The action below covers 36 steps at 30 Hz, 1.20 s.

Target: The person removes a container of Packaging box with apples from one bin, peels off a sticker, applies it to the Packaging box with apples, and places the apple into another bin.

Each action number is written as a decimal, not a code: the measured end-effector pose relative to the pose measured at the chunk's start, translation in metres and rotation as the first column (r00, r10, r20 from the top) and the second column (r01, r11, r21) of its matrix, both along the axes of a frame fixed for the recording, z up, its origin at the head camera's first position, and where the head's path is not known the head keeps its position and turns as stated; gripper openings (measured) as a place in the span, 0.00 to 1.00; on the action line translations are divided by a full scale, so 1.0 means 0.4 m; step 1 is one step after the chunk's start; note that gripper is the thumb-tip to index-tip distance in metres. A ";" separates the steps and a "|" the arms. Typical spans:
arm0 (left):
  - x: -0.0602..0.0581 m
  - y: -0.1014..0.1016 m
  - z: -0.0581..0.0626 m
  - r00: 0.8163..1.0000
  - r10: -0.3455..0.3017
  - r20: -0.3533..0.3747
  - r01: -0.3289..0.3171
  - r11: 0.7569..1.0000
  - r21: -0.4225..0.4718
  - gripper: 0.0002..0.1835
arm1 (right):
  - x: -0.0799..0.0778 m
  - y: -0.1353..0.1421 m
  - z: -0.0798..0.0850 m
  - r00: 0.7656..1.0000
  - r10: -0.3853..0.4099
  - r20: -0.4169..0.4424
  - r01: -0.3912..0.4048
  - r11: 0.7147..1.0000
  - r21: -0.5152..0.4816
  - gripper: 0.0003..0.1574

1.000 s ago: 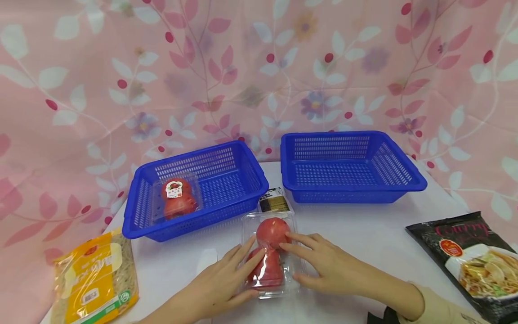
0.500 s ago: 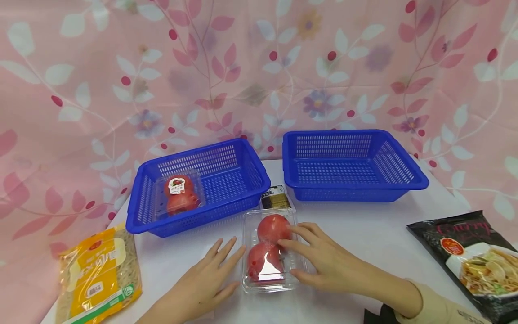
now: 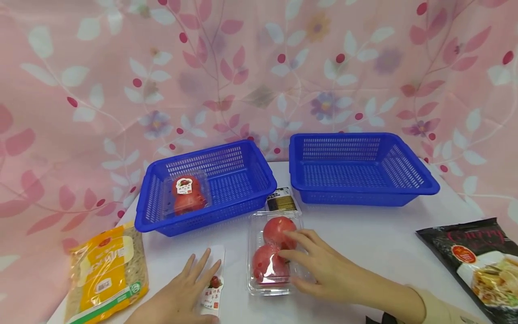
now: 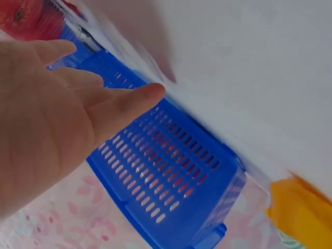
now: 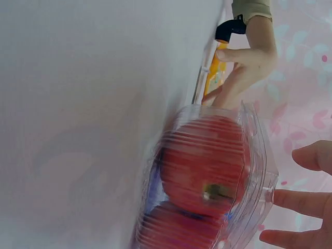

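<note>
In the head view a clear plastic box [image 3: 255, 252] lies on the table with two tomatoes [image 3: 271, 263] inside. My right hand [image 3: 323, 270] touches the box's right side, its fingers spread and slightly bent over the edge. In the right wrist view the fingertips meet the rim of the box [image 5: 259, 176]. My left hand [image 3: 178, 292] lies to the left of the box, fingers spread, over a white label sheet [image 3: 214, 299] printed with a tomato picture. The hand partly covers that sheet. Nothing shows in the left palm [image 4: 41, 124] in the left wrist view.
A left blue basket [image 3: 206, 213] holds another box of tomatoes [image 3: 188, 198]; a second blue basket [image 3: 356, 198] stands at right. Between them lies a small black-and-gold package [image 3: 282, 201]. A yellow bag [image 3: 107, 274] lies left, a black noodle packet [image 3: 477, 261] right.
My left hand has left the box and moved left and down to the label sheet. The right hand stays at the box. The whole view has shifted slightly.
</note>
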State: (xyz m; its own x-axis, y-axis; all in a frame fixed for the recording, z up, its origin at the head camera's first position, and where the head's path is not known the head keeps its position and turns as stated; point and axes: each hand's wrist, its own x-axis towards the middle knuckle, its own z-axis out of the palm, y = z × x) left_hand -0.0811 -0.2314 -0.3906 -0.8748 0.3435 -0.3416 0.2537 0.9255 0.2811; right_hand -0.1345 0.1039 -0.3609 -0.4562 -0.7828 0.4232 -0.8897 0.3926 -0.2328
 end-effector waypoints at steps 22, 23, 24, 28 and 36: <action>-0.025 0.035 0.026 0.995 0.097 -0.012 -0.096 0.992 0.082 0.38 | 0.034 -0.029 0.003 0.995 0.069 0.069 -0.078 0.988 0.130 0.25; -0.026 0.035 0.028 0.995 0.099 -0.025 -0.097 0.991 0.093 0.36 | 0.034 -0.030 0.003 0.995 0.071 0.065 -0.079 0.988 0.129 0.24; -0.026 0.036 0.029 0.994 0.094 -0.047 -0.088 0.990 0.107 0.35 | 0.034 -0.030 0.003 0.996 0.075 0.056 -0.082 0.989 0.125 0.24; -0.030 0.036 0.029 0.988 0.042 -0.151 -0.013 0.983 0.186 0.28 | 0.033 -0.031 0.001 0.995 0.089 0.034 -0.092 0.991 0.101 0.23; -0.028 0.051 0.038 0.958 0.003 -0.286 0.077 0.961 0.267 0.18 | 0.029 -0.042 -0.002 0.984 0.160 -0.080 -0.161 0.987 -0.005 0.15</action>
State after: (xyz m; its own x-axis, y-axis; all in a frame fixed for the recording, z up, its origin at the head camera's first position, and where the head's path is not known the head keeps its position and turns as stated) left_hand -0.0925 -0.2111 -0.3754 -0.9060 0.4223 0.0277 0.3915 0.8116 0.4336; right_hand -0.1231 0.0873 -0.3619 -0.2900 -0.8380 0.4622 -0.9567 0.2414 -0.1625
